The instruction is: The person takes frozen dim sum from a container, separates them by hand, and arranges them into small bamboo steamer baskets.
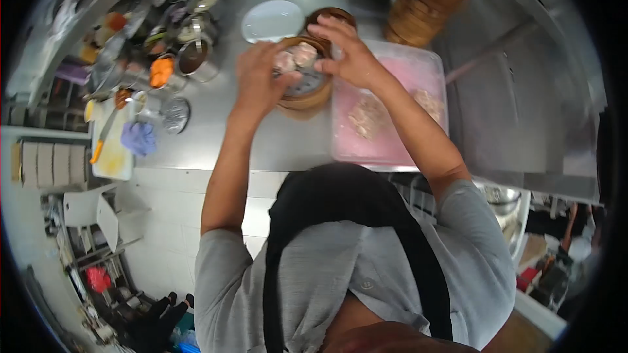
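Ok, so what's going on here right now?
Someone has both hands at a small steamer basket with dumplings in its far part. The left hand is at its left side, and the right hand is at the right with fingers spread. Whether either grips a dumpling isn't clear. A pink tray holding lumps of food sits to the right.

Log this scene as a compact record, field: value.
left hand: at left side of open bamboo steamer, grip unclear
right hand: fingers spread at steamer's right side, contact with food unclear
steamer contents: pale dumplings in its far part
right: pink tray with pale mounds
beyond: white plate; tall steamer stack farther right
far left: cutting board, orange-handled knife, blue cloth
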Motion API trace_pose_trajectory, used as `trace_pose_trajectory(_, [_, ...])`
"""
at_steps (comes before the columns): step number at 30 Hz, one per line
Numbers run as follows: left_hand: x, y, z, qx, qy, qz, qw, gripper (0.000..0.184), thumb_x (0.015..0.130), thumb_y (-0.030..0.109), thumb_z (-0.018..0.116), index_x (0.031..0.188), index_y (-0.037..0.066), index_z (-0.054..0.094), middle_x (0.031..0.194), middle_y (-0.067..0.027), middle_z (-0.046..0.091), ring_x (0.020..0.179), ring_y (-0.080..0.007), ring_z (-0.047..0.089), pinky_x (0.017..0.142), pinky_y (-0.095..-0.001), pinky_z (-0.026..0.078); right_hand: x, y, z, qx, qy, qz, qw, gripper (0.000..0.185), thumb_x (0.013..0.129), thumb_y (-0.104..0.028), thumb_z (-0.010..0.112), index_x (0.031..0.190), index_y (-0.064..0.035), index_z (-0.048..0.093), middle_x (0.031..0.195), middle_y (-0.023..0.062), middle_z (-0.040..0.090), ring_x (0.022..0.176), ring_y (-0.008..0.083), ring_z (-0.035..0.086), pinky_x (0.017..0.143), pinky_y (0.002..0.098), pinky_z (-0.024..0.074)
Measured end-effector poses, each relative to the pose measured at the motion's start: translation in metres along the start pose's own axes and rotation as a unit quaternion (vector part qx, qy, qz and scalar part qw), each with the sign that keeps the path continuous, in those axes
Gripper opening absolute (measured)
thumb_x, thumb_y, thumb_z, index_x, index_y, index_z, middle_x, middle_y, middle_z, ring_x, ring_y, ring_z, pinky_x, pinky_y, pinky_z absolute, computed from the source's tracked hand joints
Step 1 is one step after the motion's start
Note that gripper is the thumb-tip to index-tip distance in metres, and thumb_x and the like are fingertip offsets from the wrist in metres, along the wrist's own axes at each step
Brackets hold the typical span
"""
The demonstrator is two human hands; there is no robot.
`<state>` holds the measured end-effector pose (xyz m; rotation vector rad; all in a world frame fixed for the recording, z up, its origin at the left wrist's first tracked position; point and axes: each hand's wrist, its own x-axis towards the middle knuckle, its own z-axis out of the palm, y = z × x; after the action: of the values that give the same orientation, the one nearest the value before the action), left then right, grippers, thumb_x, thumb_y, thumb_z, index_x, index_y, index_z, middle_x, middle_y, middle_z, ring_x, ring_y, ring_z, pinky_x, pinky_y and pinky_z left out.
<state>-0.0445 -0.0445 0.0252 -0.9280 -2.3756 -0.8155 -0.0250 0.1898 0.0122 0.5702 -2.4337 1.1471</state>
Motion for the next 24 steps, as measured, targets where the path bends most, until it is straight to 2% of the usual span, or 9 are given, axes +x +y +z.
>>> trace_pose_trajectory(2, [-0.005, 0.038, -0.011, -0.121, -0.010, -0.069, 0.990, 0.050, 0.078, 0.018, 0.075, 0.122, 0.002, 0.059, 0.120, -0.0220, 0.059, 0.115, -0.0370, 0.056, 0.097, -0.0432, 0.044, -0.024, -0.008, -0.042, 0.071, 0.008, 0.098, 0.993, 0.070, 0.074, -0.028, 0.080, 0.136, -0.0097, 0.052, 0.143, 0.0184, 0.044, 0.135, 0.0359, 0.038, 0.110, 0.0434, 0.0342])
trace_pose_trajectory(5, [-0.018, 0.092, -0.008, -0.332, -0.097, -0.183, 0.920, 0.047, 0.083, 0.015, 0.071, 0.125, 0.001, 0.057, 0.115, -0.0198, 0.062, 0.114, -0.0334, 0.057, 0.096, -0.0393, 0.046, -0.084, -0.026, -0.064, -0.034, -0.119, 0.320, 0.939, 0.088, 0.069, -0.038, 0.082, 0.140, -0.0029, 0.043, 0.140, 0.0250, 0.044, 0.131, 0.0389, 0.043, 0.106, 0.0429, 0.0396])
trace_pose_trajectory(7, [-0.030, 0.107, 0.022, -0.430, -0.209, -0.180, 0.860, 0.047, 0.086, 0.015, 0.068, 0.130, 0.003, 0.053, 0.115, -0.0194, 0.062, 0.113, -0.0315, 0.059, 0.096, -0.0388, 0.046, -0.121, -0.040, -0.038, -0.206, -0.202, 0.321, 0.902, 0.105, 0.064, -0.044, 0.083, 0.143, 0.0031, 0.033, 0.133, 0.0294, 0.047, 0.125, 0.0410, 0.048, 0.102, 0.0434, 0.0430])
trace_pose_trajectory(10, [-0.043, 0.097, 0.102, -0.205, -0.188, -0.090, 0.956, 0.046, 0.090, 0.014, 0.063, 0.132, 0.001, 0.049, 0.116, -0.0167, 0.062, 0.111, -0.0265, 0.060, 0.093, -0.0361, 0.048, -0.147, -0.033, -0.016, -0.187, -0.121, 0.316, 0.922, 0.102, 0.063, -0.030, 0.081, 0.144, 0.0046, 0.030, 0.126, 0.0294, 0.049, 0.119, 0.0428, 0.050, 0.100, 0.0452, 0.0440])
trace_pose_trajectory(12, [-0.035, 0.098, 0.115, -0.230, -0.261, -0.144, 0.926, 0.044, 0.091, 0.015, 0.063, 0.129, -0.001, 0.050, 0.116, -0.0144, 0.062, 0.110, -0.0229, 0.060, 0.093, -0.0348, 0.048, -0.155, -0.023, -0.018, -0.176, -0.079, 0.283, 0.939, 0.098, 0.063, -0.026, 0.080, 0.144, 0.0036, 0.032, 0.128, 0.0288, 0.049, 0.119, 0.0431, 0.049, 0.101, 0.0448, 0.0433])
trace_pose_trajectory(16, [-0.038, 0.093, 0.137, -0.403, -0.275, -0.275, 0.828, 0.038, 0.091, 0.015, 0.065, 0.122, -0.004, 0.053, 0.114, -0.0119, 0.062, 0.107, -0.0184, 0.060, 0.091, -0.0334, 0.048, -0.166, -0.023, -0.033, -0.122, -0.021, 0.225, 0.967, 0.092, 0.065, -0.021, 0.077, 0.144, 0.0015, 0.034, 0.129, 0.0274, 0.047, 0.119, 0.0435, 0.048, 0.102, 0.0440, 0.0421])
trace_pose_trajectory(19, [-0.027, 0.102, 0.111, -0.583, -0.320, -0.310, 0.680, 0.036, 0.090, 0.014, 0.067, 0.120, -0.002, 0.053, 0.112, -0.0099, 0.062, 0.103, -0.0163, 0.060, 0.091, -0.0312, 0.048, -0.164, -0.029, -0.048, -0.091, -0.015, 0.148, 0.985, 0.093, 0.068, -0.024, 0.079, 0.145, -0.0010, 0.034, 0.133, 0.0249, 0.045, 0.124, 0.0398, 0.046, 0.102, 0.0429, 0.0415])
trace_pose_trajectory(22, [-0.024, 0.112, 0.101, -0.593, -0.267, -0.318, 0.690, 0.045, 0.085, 0.014, 0.071, 0.124, -0.002, 0.053, 0.113, -0.0092, 0.063, 0.100, -0.0151, 0.060, 0.088, -0.0300, 0.049, -0.159, -0.036, -0.049, 0.128, 0.118, 0.237, 0.956, 0.079, 0.078, -0.032, 0.077, 0.139, 0.0012, 0.039, 0.124, 0.0190, 0.052, 0.116, 0.0291, 0.052, 0.097, 0.0374, 0.0440])
trace_pose_trajectory(24, [-0.022, 0.123, 0.097, -0.605, -0.247, -0.310, 0.690, 0.044, 0.086, 0.010, 0.071, 0.124, -0.002, 0.052, 0.112, -0.0091, 0.062, 0.103, -0.0151, 0.059, 0.091, -0.0288, 0.047, -0.154, -0.031, -0.040, 0.353, 0.220, 0.326, 0.849, 0.066, 0.084, -0.037, 0.073, 0.131, 0.0021, 0.047, 0.114, 0.0142, 0.058, 0.106, 0.0214, 0.057, 0.090, 0.0326, 0.0465])
